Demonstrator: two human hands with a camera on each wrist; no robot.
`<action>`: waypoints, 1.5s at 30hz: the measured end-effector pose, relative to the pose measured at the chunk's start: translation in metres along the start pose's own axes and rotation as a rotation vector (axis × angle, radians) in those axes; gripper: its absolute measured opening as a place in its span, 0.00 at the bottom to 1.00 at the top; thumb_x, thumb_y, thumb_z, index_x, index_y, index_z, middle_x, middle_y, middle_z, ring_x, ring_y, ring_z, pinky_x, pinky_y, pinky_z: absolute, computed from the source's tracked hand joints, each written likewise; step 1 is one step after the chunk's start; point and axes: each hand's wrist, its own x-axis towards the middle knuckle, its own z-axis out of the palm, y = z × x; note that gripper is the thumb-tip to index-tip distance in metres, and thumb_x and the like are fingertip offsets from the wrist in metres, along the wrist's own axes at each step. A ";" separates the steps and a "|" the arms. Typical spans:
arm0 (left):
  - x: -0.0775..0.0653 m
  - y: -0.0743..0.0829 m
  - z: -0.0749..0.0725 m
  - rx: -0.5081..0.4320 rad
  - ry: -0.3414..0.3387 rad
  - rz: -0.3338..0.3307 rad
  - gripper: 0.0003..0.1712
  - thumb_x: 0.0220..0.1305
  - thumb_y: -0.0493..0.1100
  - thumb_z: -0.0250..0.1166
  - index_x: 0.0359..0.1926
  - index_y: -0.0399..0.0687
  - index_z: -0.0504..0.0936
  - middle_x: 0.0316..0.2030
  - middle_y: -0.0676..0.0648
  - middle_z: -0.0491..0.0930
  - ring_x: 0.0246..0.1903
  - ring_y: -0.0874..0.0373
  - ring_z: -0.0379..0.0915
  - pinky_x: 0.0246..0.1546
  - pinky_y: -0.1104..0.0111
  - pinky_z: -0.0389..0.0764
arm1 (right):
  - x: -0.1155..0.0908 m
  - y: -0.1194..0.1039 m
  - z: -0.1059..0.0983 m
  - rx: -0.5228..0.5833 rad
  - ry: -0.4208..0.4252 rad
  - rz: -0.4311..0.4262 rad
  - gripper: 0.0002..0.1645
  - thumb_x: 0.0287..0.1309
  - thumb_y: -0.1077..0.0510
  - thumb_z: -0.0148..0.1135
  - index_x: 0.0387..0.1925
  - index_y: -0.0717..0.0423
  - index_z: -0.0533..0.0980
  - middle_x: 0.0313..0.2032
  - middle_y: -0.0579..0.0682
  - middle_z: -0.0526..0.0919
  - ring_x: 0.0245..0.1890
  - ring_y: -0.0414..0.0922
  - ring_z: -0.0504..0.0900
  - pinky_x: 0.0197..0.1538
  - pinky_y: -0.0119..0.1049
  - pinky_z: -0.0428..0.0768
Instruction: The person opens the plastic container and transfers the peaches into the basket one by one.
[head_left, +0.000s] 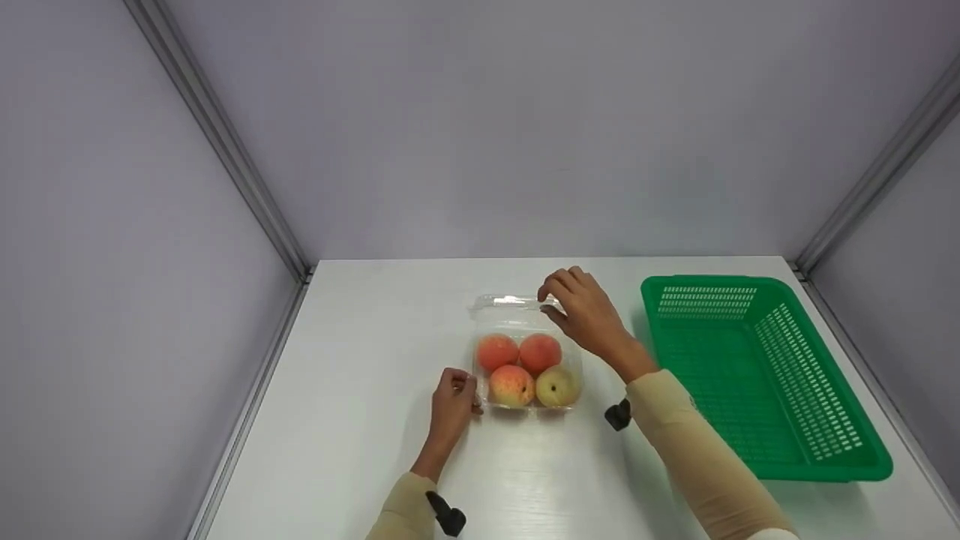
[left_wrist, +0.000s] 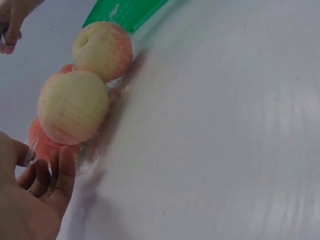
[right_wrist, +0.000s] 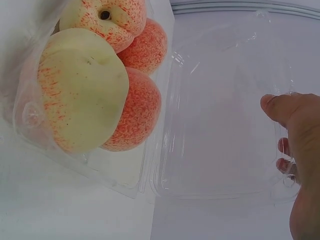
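A clear plastic fruit box stands on the white table with its hinged lid raised at the far side. Several peaches fill the base: a yellow one and a red-and-yellow one in front, redder ones behind. At the box's near left corner, my left hand pinches the clear rim between thumb and fingers. My right hand reaches over the far right and holds the lid's outer edge, thumb on one face and fingertips showing through the plastic.
A green plastic basket with slotted sides sits on the right of the table, beside my right forearm. Pale walls enclose the table at the back and both sides.
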 end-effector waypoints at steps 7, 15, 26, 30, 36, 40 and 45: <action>0.001 0.000 -0.001 0.004 -0.007 -0.015 0.07 0.80 0.39 0.58 0.50 0.38 0.74 0.34 0.37 0.80 0.27 0.52 0.82 0.31 0.61 0.90 | 0.002 0.004 -0.002 -0.036 0.046 -0.007 0.16 0.64 0.60 0.76 0.52 0.54 0.83 0.54 0.55 0.83 0.55 0.55 0.78 0.61 0.51 0.80; 0.001 0.001 0.000 0.005 0.002 -0.004 0.07 0.80 0.37 0.57 0.50 0.35 0.74 0.33 0.32 0.80 0.26 0.50 0.82 0.33 0.52 0.91 | 0.001 0.005 -0.005 -0.071 -0.006 0.042 0.23 0.66 0.60 0.74 0.61 0.54 0.81 0.60 0.57 0.81 0.62 0.57 0.76 0.68 0.55 0.78; -0.004 0.018 0.000 0.005 -0.004 -0.031 0.07 0.79 0.33 0.54 0.49 0.30 0.73 0.33 0.29 0.78 0.25 0.49 0.82 0.33 0.51 0.92 | 0.003 0.007 -0.009 -0.074 -0.043 0.068 0.30 0.67 0.61 0.72 0.69 0.52 0.76 0.65 0.56 0.78 0.67 0.57 0.74 0.73 0.55 0.75; -0.001 0.010 0.001 0.013 0.000 -0.041 0.07 0.80 0.35 0.55 0.51 0.33 0.73 0.34 0.33 0.79 0.26 0.53 0.81 0.32 0.56 0.92 | 0.004 0.006 -0.010 -0.080 -0.027 0.043 0.27 0.67 0.61 0.72 0.66 0.53 0.78 0.66 0.56 0.78 0.68 0.57 0.74 0.73 0.55 0.76; 0.001 0.006 -0.001 -0.014 -0.009 -0.036 0.08 0.80 0.39 0.57 0.51 0.36 0.73 0.33 0.38 0.79 0.25 0.56 0.80 0.30 0.60 0.91 | 0.002 0.005 -0.010 -0.031 -0.043 0.035 0.25 0.67 0.61 0.72 0.64 0.53 0.80 0.64 0.56 0.80 0.65 0.56 0.77 0.70 0.53 0.79; 0.002 0.005 -0.001 -0.009 -0.012 -0.028 0.08 0.80 0.39 0.57 0.51 0.37 0.73 0.32 0.37 0.79 0.24 0.57 0.81 0.30 0.60 0.91 | 0.002 0.004 -0.010 0.002 -0.070 0.034 0.24 0.66 0.60 0.73 0.62 0.53 0.80 0.62 0.55 0.81 0.63 0.55 0.78 0.67 0.52 0.82; 0.006 0.004 0.000 -0.006 -0.007 -0.021 0.08 0.81 0.37 0.55 0.51 0.34 0.73 0.34 0.32 0.80 0.23 0.56 0.81 0.31 0.57 0.92 | 0.000 0.005 -0.010 0.012 -0.068 0.009 0.25 0.64 0.58 0.75 0.61 0.53 0.80 0.60 0.55 0.82 0.59 0.53 0.80 0.63 0.50 0.85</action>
